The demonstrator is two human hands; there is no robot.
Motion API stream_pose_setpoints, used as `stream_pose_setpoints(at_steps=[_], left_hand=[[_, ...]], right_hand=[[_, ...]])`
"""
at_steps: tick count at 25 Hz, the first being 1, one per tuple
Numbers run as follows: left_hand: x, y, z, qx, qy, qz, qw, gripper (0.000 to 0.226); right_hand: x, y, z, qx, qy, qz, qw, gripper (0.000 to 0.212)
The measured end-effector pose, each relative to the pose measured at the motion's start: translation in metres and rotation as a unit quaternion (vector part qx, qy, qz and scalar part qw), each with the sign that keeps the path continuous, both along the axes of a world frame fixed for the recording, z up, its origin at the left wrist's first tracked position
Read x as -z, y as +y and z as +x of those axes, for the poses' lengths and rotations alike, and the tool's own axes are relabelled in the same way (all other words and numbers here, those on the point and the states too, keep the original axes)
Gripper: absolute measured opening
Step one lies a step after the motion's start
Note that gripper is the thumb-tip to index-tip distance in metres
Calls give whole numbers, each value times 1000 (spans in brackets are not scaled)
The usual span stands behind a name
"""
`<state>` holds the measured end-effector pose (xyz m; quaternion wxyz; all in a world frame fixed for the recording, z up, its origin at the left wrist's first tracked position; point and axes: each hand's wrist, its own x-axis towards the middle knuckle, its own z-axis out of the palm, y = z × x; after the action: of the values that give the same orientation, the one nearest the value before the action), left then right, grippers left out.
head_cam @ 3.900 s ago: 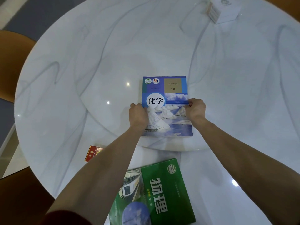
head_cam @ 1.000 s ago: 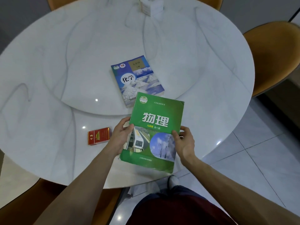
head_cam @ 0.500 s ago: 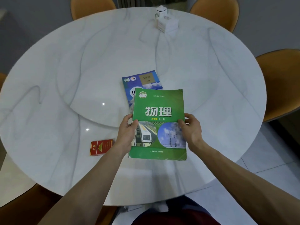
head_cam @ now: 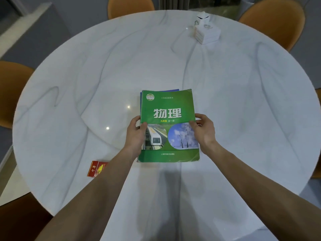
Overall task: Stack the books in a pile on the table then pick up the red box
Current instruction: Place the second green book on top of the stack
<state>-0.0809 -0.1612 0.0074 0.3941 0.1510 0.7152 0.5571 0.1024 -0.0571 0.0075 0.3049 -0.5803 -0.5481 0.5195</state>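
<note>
A green book (head_cam: 167, 108) lies over a blue book (head_cam: 175, 90) in the middle of the round white marble table (head_cam: 78, 84). Only a thin blue strip shows along the green cover's far and left edges. My left hand (head_cam: 136, 134) grips the green book's left edge, thumb on the cover. My right hand (head_cam: 204, 131) holds its right edge the same way. A small red box (head_cam: 96, 168) lies flat on the table to the left of my left forearm, which covers its right end.
A stack of white boxes (head_cam: 206, 33) stands at the far side of the table. Orange chairs (head_cam: 272, 21) ring the table at the back, left and right. The near table edge curves under my forearms.
Both hands have carried the green book forward from the near edge and over the blue book, which is now almost fully covered. The red box has not moved.
</note>
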Motion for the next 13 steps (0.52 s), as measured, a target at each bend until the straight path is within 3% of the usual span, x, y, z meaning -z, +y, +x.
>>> stream_pose_setpoints(at_steps=[8,13], left_hand=[[8,53,-26,-18,35,-34,999,31],[24,66,-42,12,160,-97,982,32]], right_hand=[[12,59,-37,-22,-17,-15,999,29],[30,74,-57,-52,-50,-5,997,28]])
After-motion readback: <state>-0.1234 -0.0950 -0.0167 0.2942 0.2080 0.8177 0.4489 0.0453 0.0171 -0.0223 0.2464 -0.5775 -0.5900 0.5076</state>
